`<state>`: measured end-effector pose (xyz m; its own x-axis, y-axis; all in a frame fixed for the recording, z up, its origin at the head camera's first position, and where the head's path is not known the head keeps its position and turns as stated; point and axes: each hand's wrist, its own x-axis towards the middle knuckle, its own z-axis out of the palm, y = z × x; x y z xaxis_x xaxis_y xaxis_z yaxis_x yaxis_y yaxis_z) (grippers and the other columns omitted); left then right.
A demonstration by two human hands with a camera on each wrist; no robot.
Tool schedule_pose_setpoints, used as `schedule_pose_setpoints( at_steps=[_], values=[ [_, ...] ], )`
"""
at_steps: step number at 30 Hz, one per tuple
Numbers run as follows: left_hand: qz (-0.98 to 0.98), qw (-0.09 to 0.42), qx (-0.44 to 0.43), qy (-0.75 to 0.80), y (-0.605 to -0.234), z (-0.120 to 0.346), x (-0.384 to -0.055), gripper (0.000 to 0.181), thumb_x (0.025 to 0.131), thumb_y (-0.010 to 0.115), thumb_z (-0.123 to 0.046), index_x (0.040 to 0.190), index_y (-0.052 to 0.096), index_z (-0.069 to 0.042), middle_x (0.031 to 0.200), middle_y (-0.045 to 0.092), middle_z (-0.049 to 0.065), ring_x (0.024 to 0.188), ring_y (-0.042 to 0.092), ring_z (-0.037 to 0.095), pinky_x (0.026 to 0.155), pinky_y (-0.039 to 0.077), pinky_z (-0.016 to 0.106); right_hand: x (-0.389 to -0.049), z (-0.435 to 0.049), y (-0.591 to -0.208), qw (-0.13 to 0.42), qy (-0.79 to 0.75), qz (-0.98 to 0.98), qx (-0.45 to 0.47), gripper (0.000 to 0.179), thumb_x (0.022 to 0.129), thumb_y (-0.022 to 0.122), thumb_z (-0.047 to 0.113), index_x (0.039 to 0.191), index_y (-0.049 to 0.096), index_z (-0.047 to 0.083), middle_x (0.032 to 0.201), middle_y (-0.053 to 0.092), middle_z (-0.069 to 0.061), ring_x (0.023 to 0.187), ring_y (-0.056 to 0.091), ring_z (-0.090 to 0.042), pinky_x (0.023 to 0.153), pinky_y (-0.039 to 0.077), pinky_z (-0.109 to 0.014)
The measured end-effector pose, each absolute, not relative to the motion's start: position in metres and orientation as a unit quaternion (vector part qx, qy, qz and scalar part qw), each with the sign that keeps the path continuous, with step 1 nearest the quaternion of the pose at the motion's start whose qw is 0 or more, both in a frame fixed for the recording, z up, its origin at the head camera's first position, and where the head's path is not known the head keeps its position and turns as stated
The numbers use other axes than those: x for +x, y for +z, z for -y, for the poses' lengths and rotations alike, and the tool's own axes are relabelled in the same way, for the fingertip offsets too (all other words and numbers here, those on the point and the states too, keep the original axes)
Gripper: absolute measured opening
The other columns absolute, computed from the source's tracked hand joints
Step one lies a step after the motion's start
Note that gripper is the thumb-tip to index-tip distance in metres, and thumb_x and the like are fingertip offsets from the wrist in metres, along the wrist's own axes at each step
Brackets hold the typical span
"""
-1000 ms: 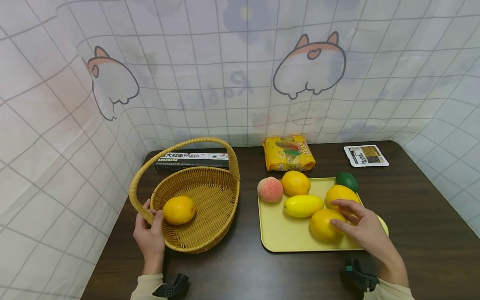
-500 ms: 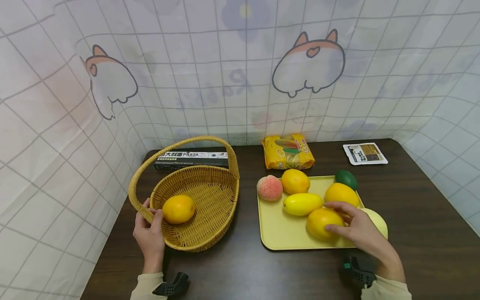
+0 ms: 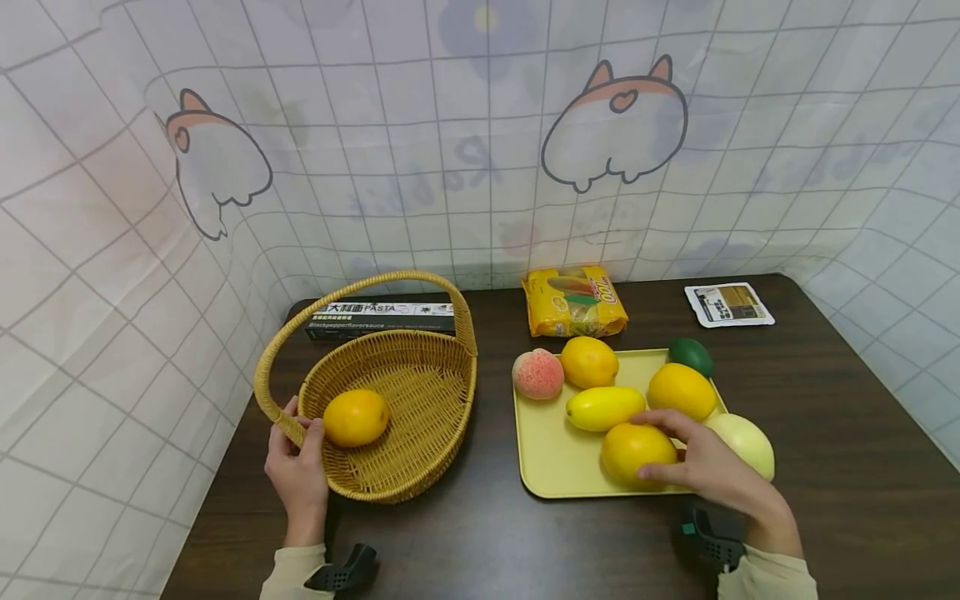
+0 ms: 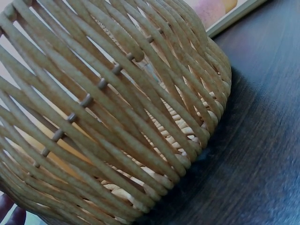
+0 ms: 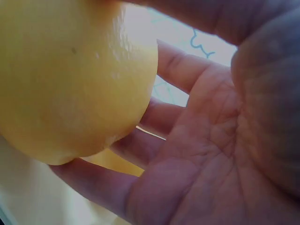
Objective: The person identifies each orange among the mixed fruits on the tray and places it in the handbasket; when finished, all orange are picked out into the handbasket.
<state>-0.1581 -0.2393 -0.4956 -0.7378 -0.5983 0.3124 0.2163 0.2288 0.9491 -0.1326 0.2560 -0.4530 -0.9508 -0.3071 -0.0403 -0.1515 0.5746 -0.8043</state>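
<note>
At the left, my left hand (image 3: 297, 475) grips the rim of a wicker basket (image 3: 442, 471) where its arched handle is joined, thumb on the inner side. One lemon (image 3: 356, 417) lies in the basket; the left wrist view shows mostly the basket's woven outer wall (image 4: 108, 103). My right hand (image 3: 708, 462) holds another lemon (image 3: 636, 454) over the near part of a yellow tray (image 3: 547, 467). In the right wrist view, thumb and fingers surround that lemon (image 5: 70, 84). Whether it still touches the tray I cannot tell.
On the tray are a peach (image 3: 537, 374), a long yellow fruit (image 3: 605, 408), lemons (image 3: 590, 362), a dark green fruit (image 3: 691, 357) and a pale round fruit (image 3: 742, 446). Behind stand a pasta box (image 3: 382, 320), a yellow packet (image 3: 575, 302) and a white packet (image 3: 728, 305).
My right hand has closed round the near lemon and shifted it left, uncovering the pale fruit behind the hand. The left hand keeps its hold on the basket.
</note>
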Motion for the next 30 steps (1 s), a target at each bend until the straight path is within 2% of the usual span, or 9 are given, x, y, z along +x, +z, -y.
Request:
schedule_pose_setpoints(
  at_steps=[8, 12, 19, 25, 30],
  values=[
    [0.712, 0.331, 0.138, -0.604, -0.499, 0.241, -0.159, 0.022, 0.093, 0.06, -0.005, 0.108, 0.06, 0.011, 0.14, 0.054, 0.01, 0.114, 0.053, 0.023, 0.082, 0.042, 0.01, -0.133, -0.251, -0.457, 0.12, -0.412, -0.89, -0.153, 0.062, 0.08, 0.079, 0.037, 0.133, 0.053, 0.02, 0.128, 0.056, -0.003, 0.107, 0.052, -0.023, 0.089, 0.044, -0.036],
    [0.714, 0.332, 0.137, -0.601, -0.5, 0.242, -0.16, 0.023, 0.093, 0.06, -0.005, 0.109, 0.06, 0.012, 0.14, 0.054, 0.011, 0.111, 0.052, 0.023, 0.081, 0.041, 0.01, -0.133, -0.248, -0.458, 0.116, -0.406, -0.893, -0.155, 0.061, 0.08, 0.078, 0.04, 0.132, 0.053, 0.022, 0.125, 0.057, 0.002, 0.104, 0.052, -0.019, 0.088, 0.044, -0.031],
    [0.713, 0.332, 0.137, -0.602, -0.5, 0.241, -0.16, 0.023, 0.093, 0.06, -0.005, 0.107, 0.059, 0.013, 0.14, 0.054, 0.013, 0.11, 0.053, 0.023, 0.081, 0.041, 0.011, -0.132, -0.242, -0.456, 0.075, -0.476, -0.866, -0.138, 0.05, 0.084, 0.076, 0.026, 0.129, 0.055, 0.019, 0.123, 0.057, 0.001, 0.103, 0.054, -0.016, 0.086, 0.047, -0.029],
    [0.711, 0.332, 0.14, -0.603, -0.501, 0.242, -0.16, 0.019, 0.092, 0.061, -0.006, 0.103, 0.061, 0.009, 0.14, 0.055, 0.008, 0.116, 0.053, 0.022, 0.083, 0.041, 0.012, -0.134, -0.237, -0.455, 0.046, -0.5, -0.851, -0.153, 0.05, 0.085, 0.076, 0.019, 0.129, 0.053, 0.018, 0.125, 0.055, 0.0, 0.104, 0.054, -0.014, 0.086, 0.047, -0.026],
    [0.71, 0.333, 0.138, -0.605, -0.502, 0.243, -0.16, 0.018, 0.092, 0.061, -0.005, 0.103, 0.06, 0.009, 0.14, 0.055, 0.009, 0.116, 0.053, 0.023, 0.082, 0.041, 0.012, -0.136, -0.229, -0.453, 0.026, -0.557, -0.809, -0.185, 0.053, 0.084, 0.074, 0.007, 0.132, 0.051, 0.011, 0.128, 0.054, -0.007, 0.107, 0.055, -0.013, 0.09, 0.047, -0.021]
  ],
)
